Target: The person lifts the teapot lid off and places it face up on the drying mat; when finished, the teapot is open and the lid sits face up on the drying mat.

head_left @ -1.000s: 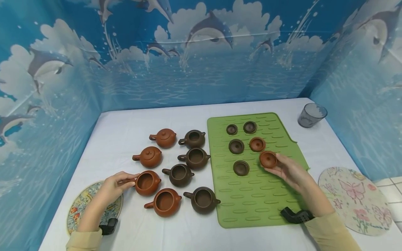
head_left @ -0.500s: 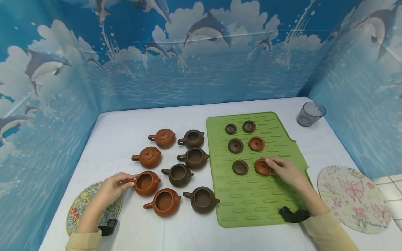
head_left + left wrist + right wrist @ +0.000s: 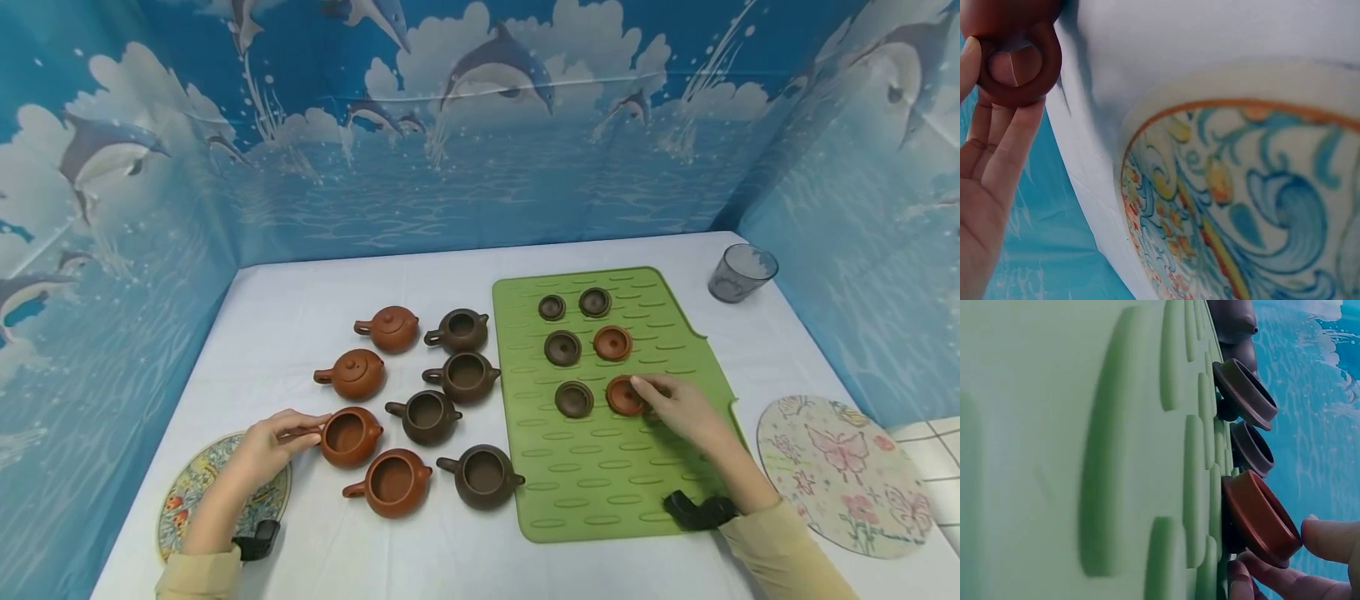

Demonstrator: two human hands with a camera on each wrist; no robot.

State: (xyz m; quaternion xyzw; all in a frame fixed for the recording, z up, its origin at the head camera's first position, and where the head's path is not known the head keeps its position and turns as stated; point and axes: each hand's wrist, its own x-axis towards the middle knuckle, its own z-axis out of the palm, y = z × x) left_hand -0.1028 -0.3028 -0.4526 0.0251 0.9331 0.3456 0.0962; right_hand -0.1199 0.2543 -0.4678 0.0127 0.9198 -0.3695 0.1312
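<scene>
My left hand (image 3: 264, 452) pinches the loop handle (image 3: 1052, 65) of a lidless reddish-brown clay teapot (image 3: 351, 438), which sits on the white table. On the green mat (image 3: 592, 500), my right hand (image 3: 686, 414) holds the edge of a reddish-brown teapot lid (image 3: 623, 396). That lid (image 3: 1263, 515) lies knob down and tilted in the right wrist view, thumb at its rim and fingers under its near side. Another reddish lid (image 3: 612, 342) and several dark brown lids (image 3: 574, 400) lie upturned nearby. Below the held teapot stands another lidless reddish teapot (image 3: 393, 483).
Two lidded reddish teapots (image 3: 360, 375) stand behind the left hand's teapot. Several lidless dark teapots (image 3: 483, 477) line the mat's left side. A patterned round placemat (image 3: 177, 492) lies under the left forearm, a butterfly one (image 3: 832, 492) at right. A grey glass (image 3: 742, 273) stands back right.
My right hand has lowered the reddish lid onto the mat, down and slightly left, beside a dark lid; its thumb now lies at the lid's upper right edge. The left hand keeps its hold.
</scene>
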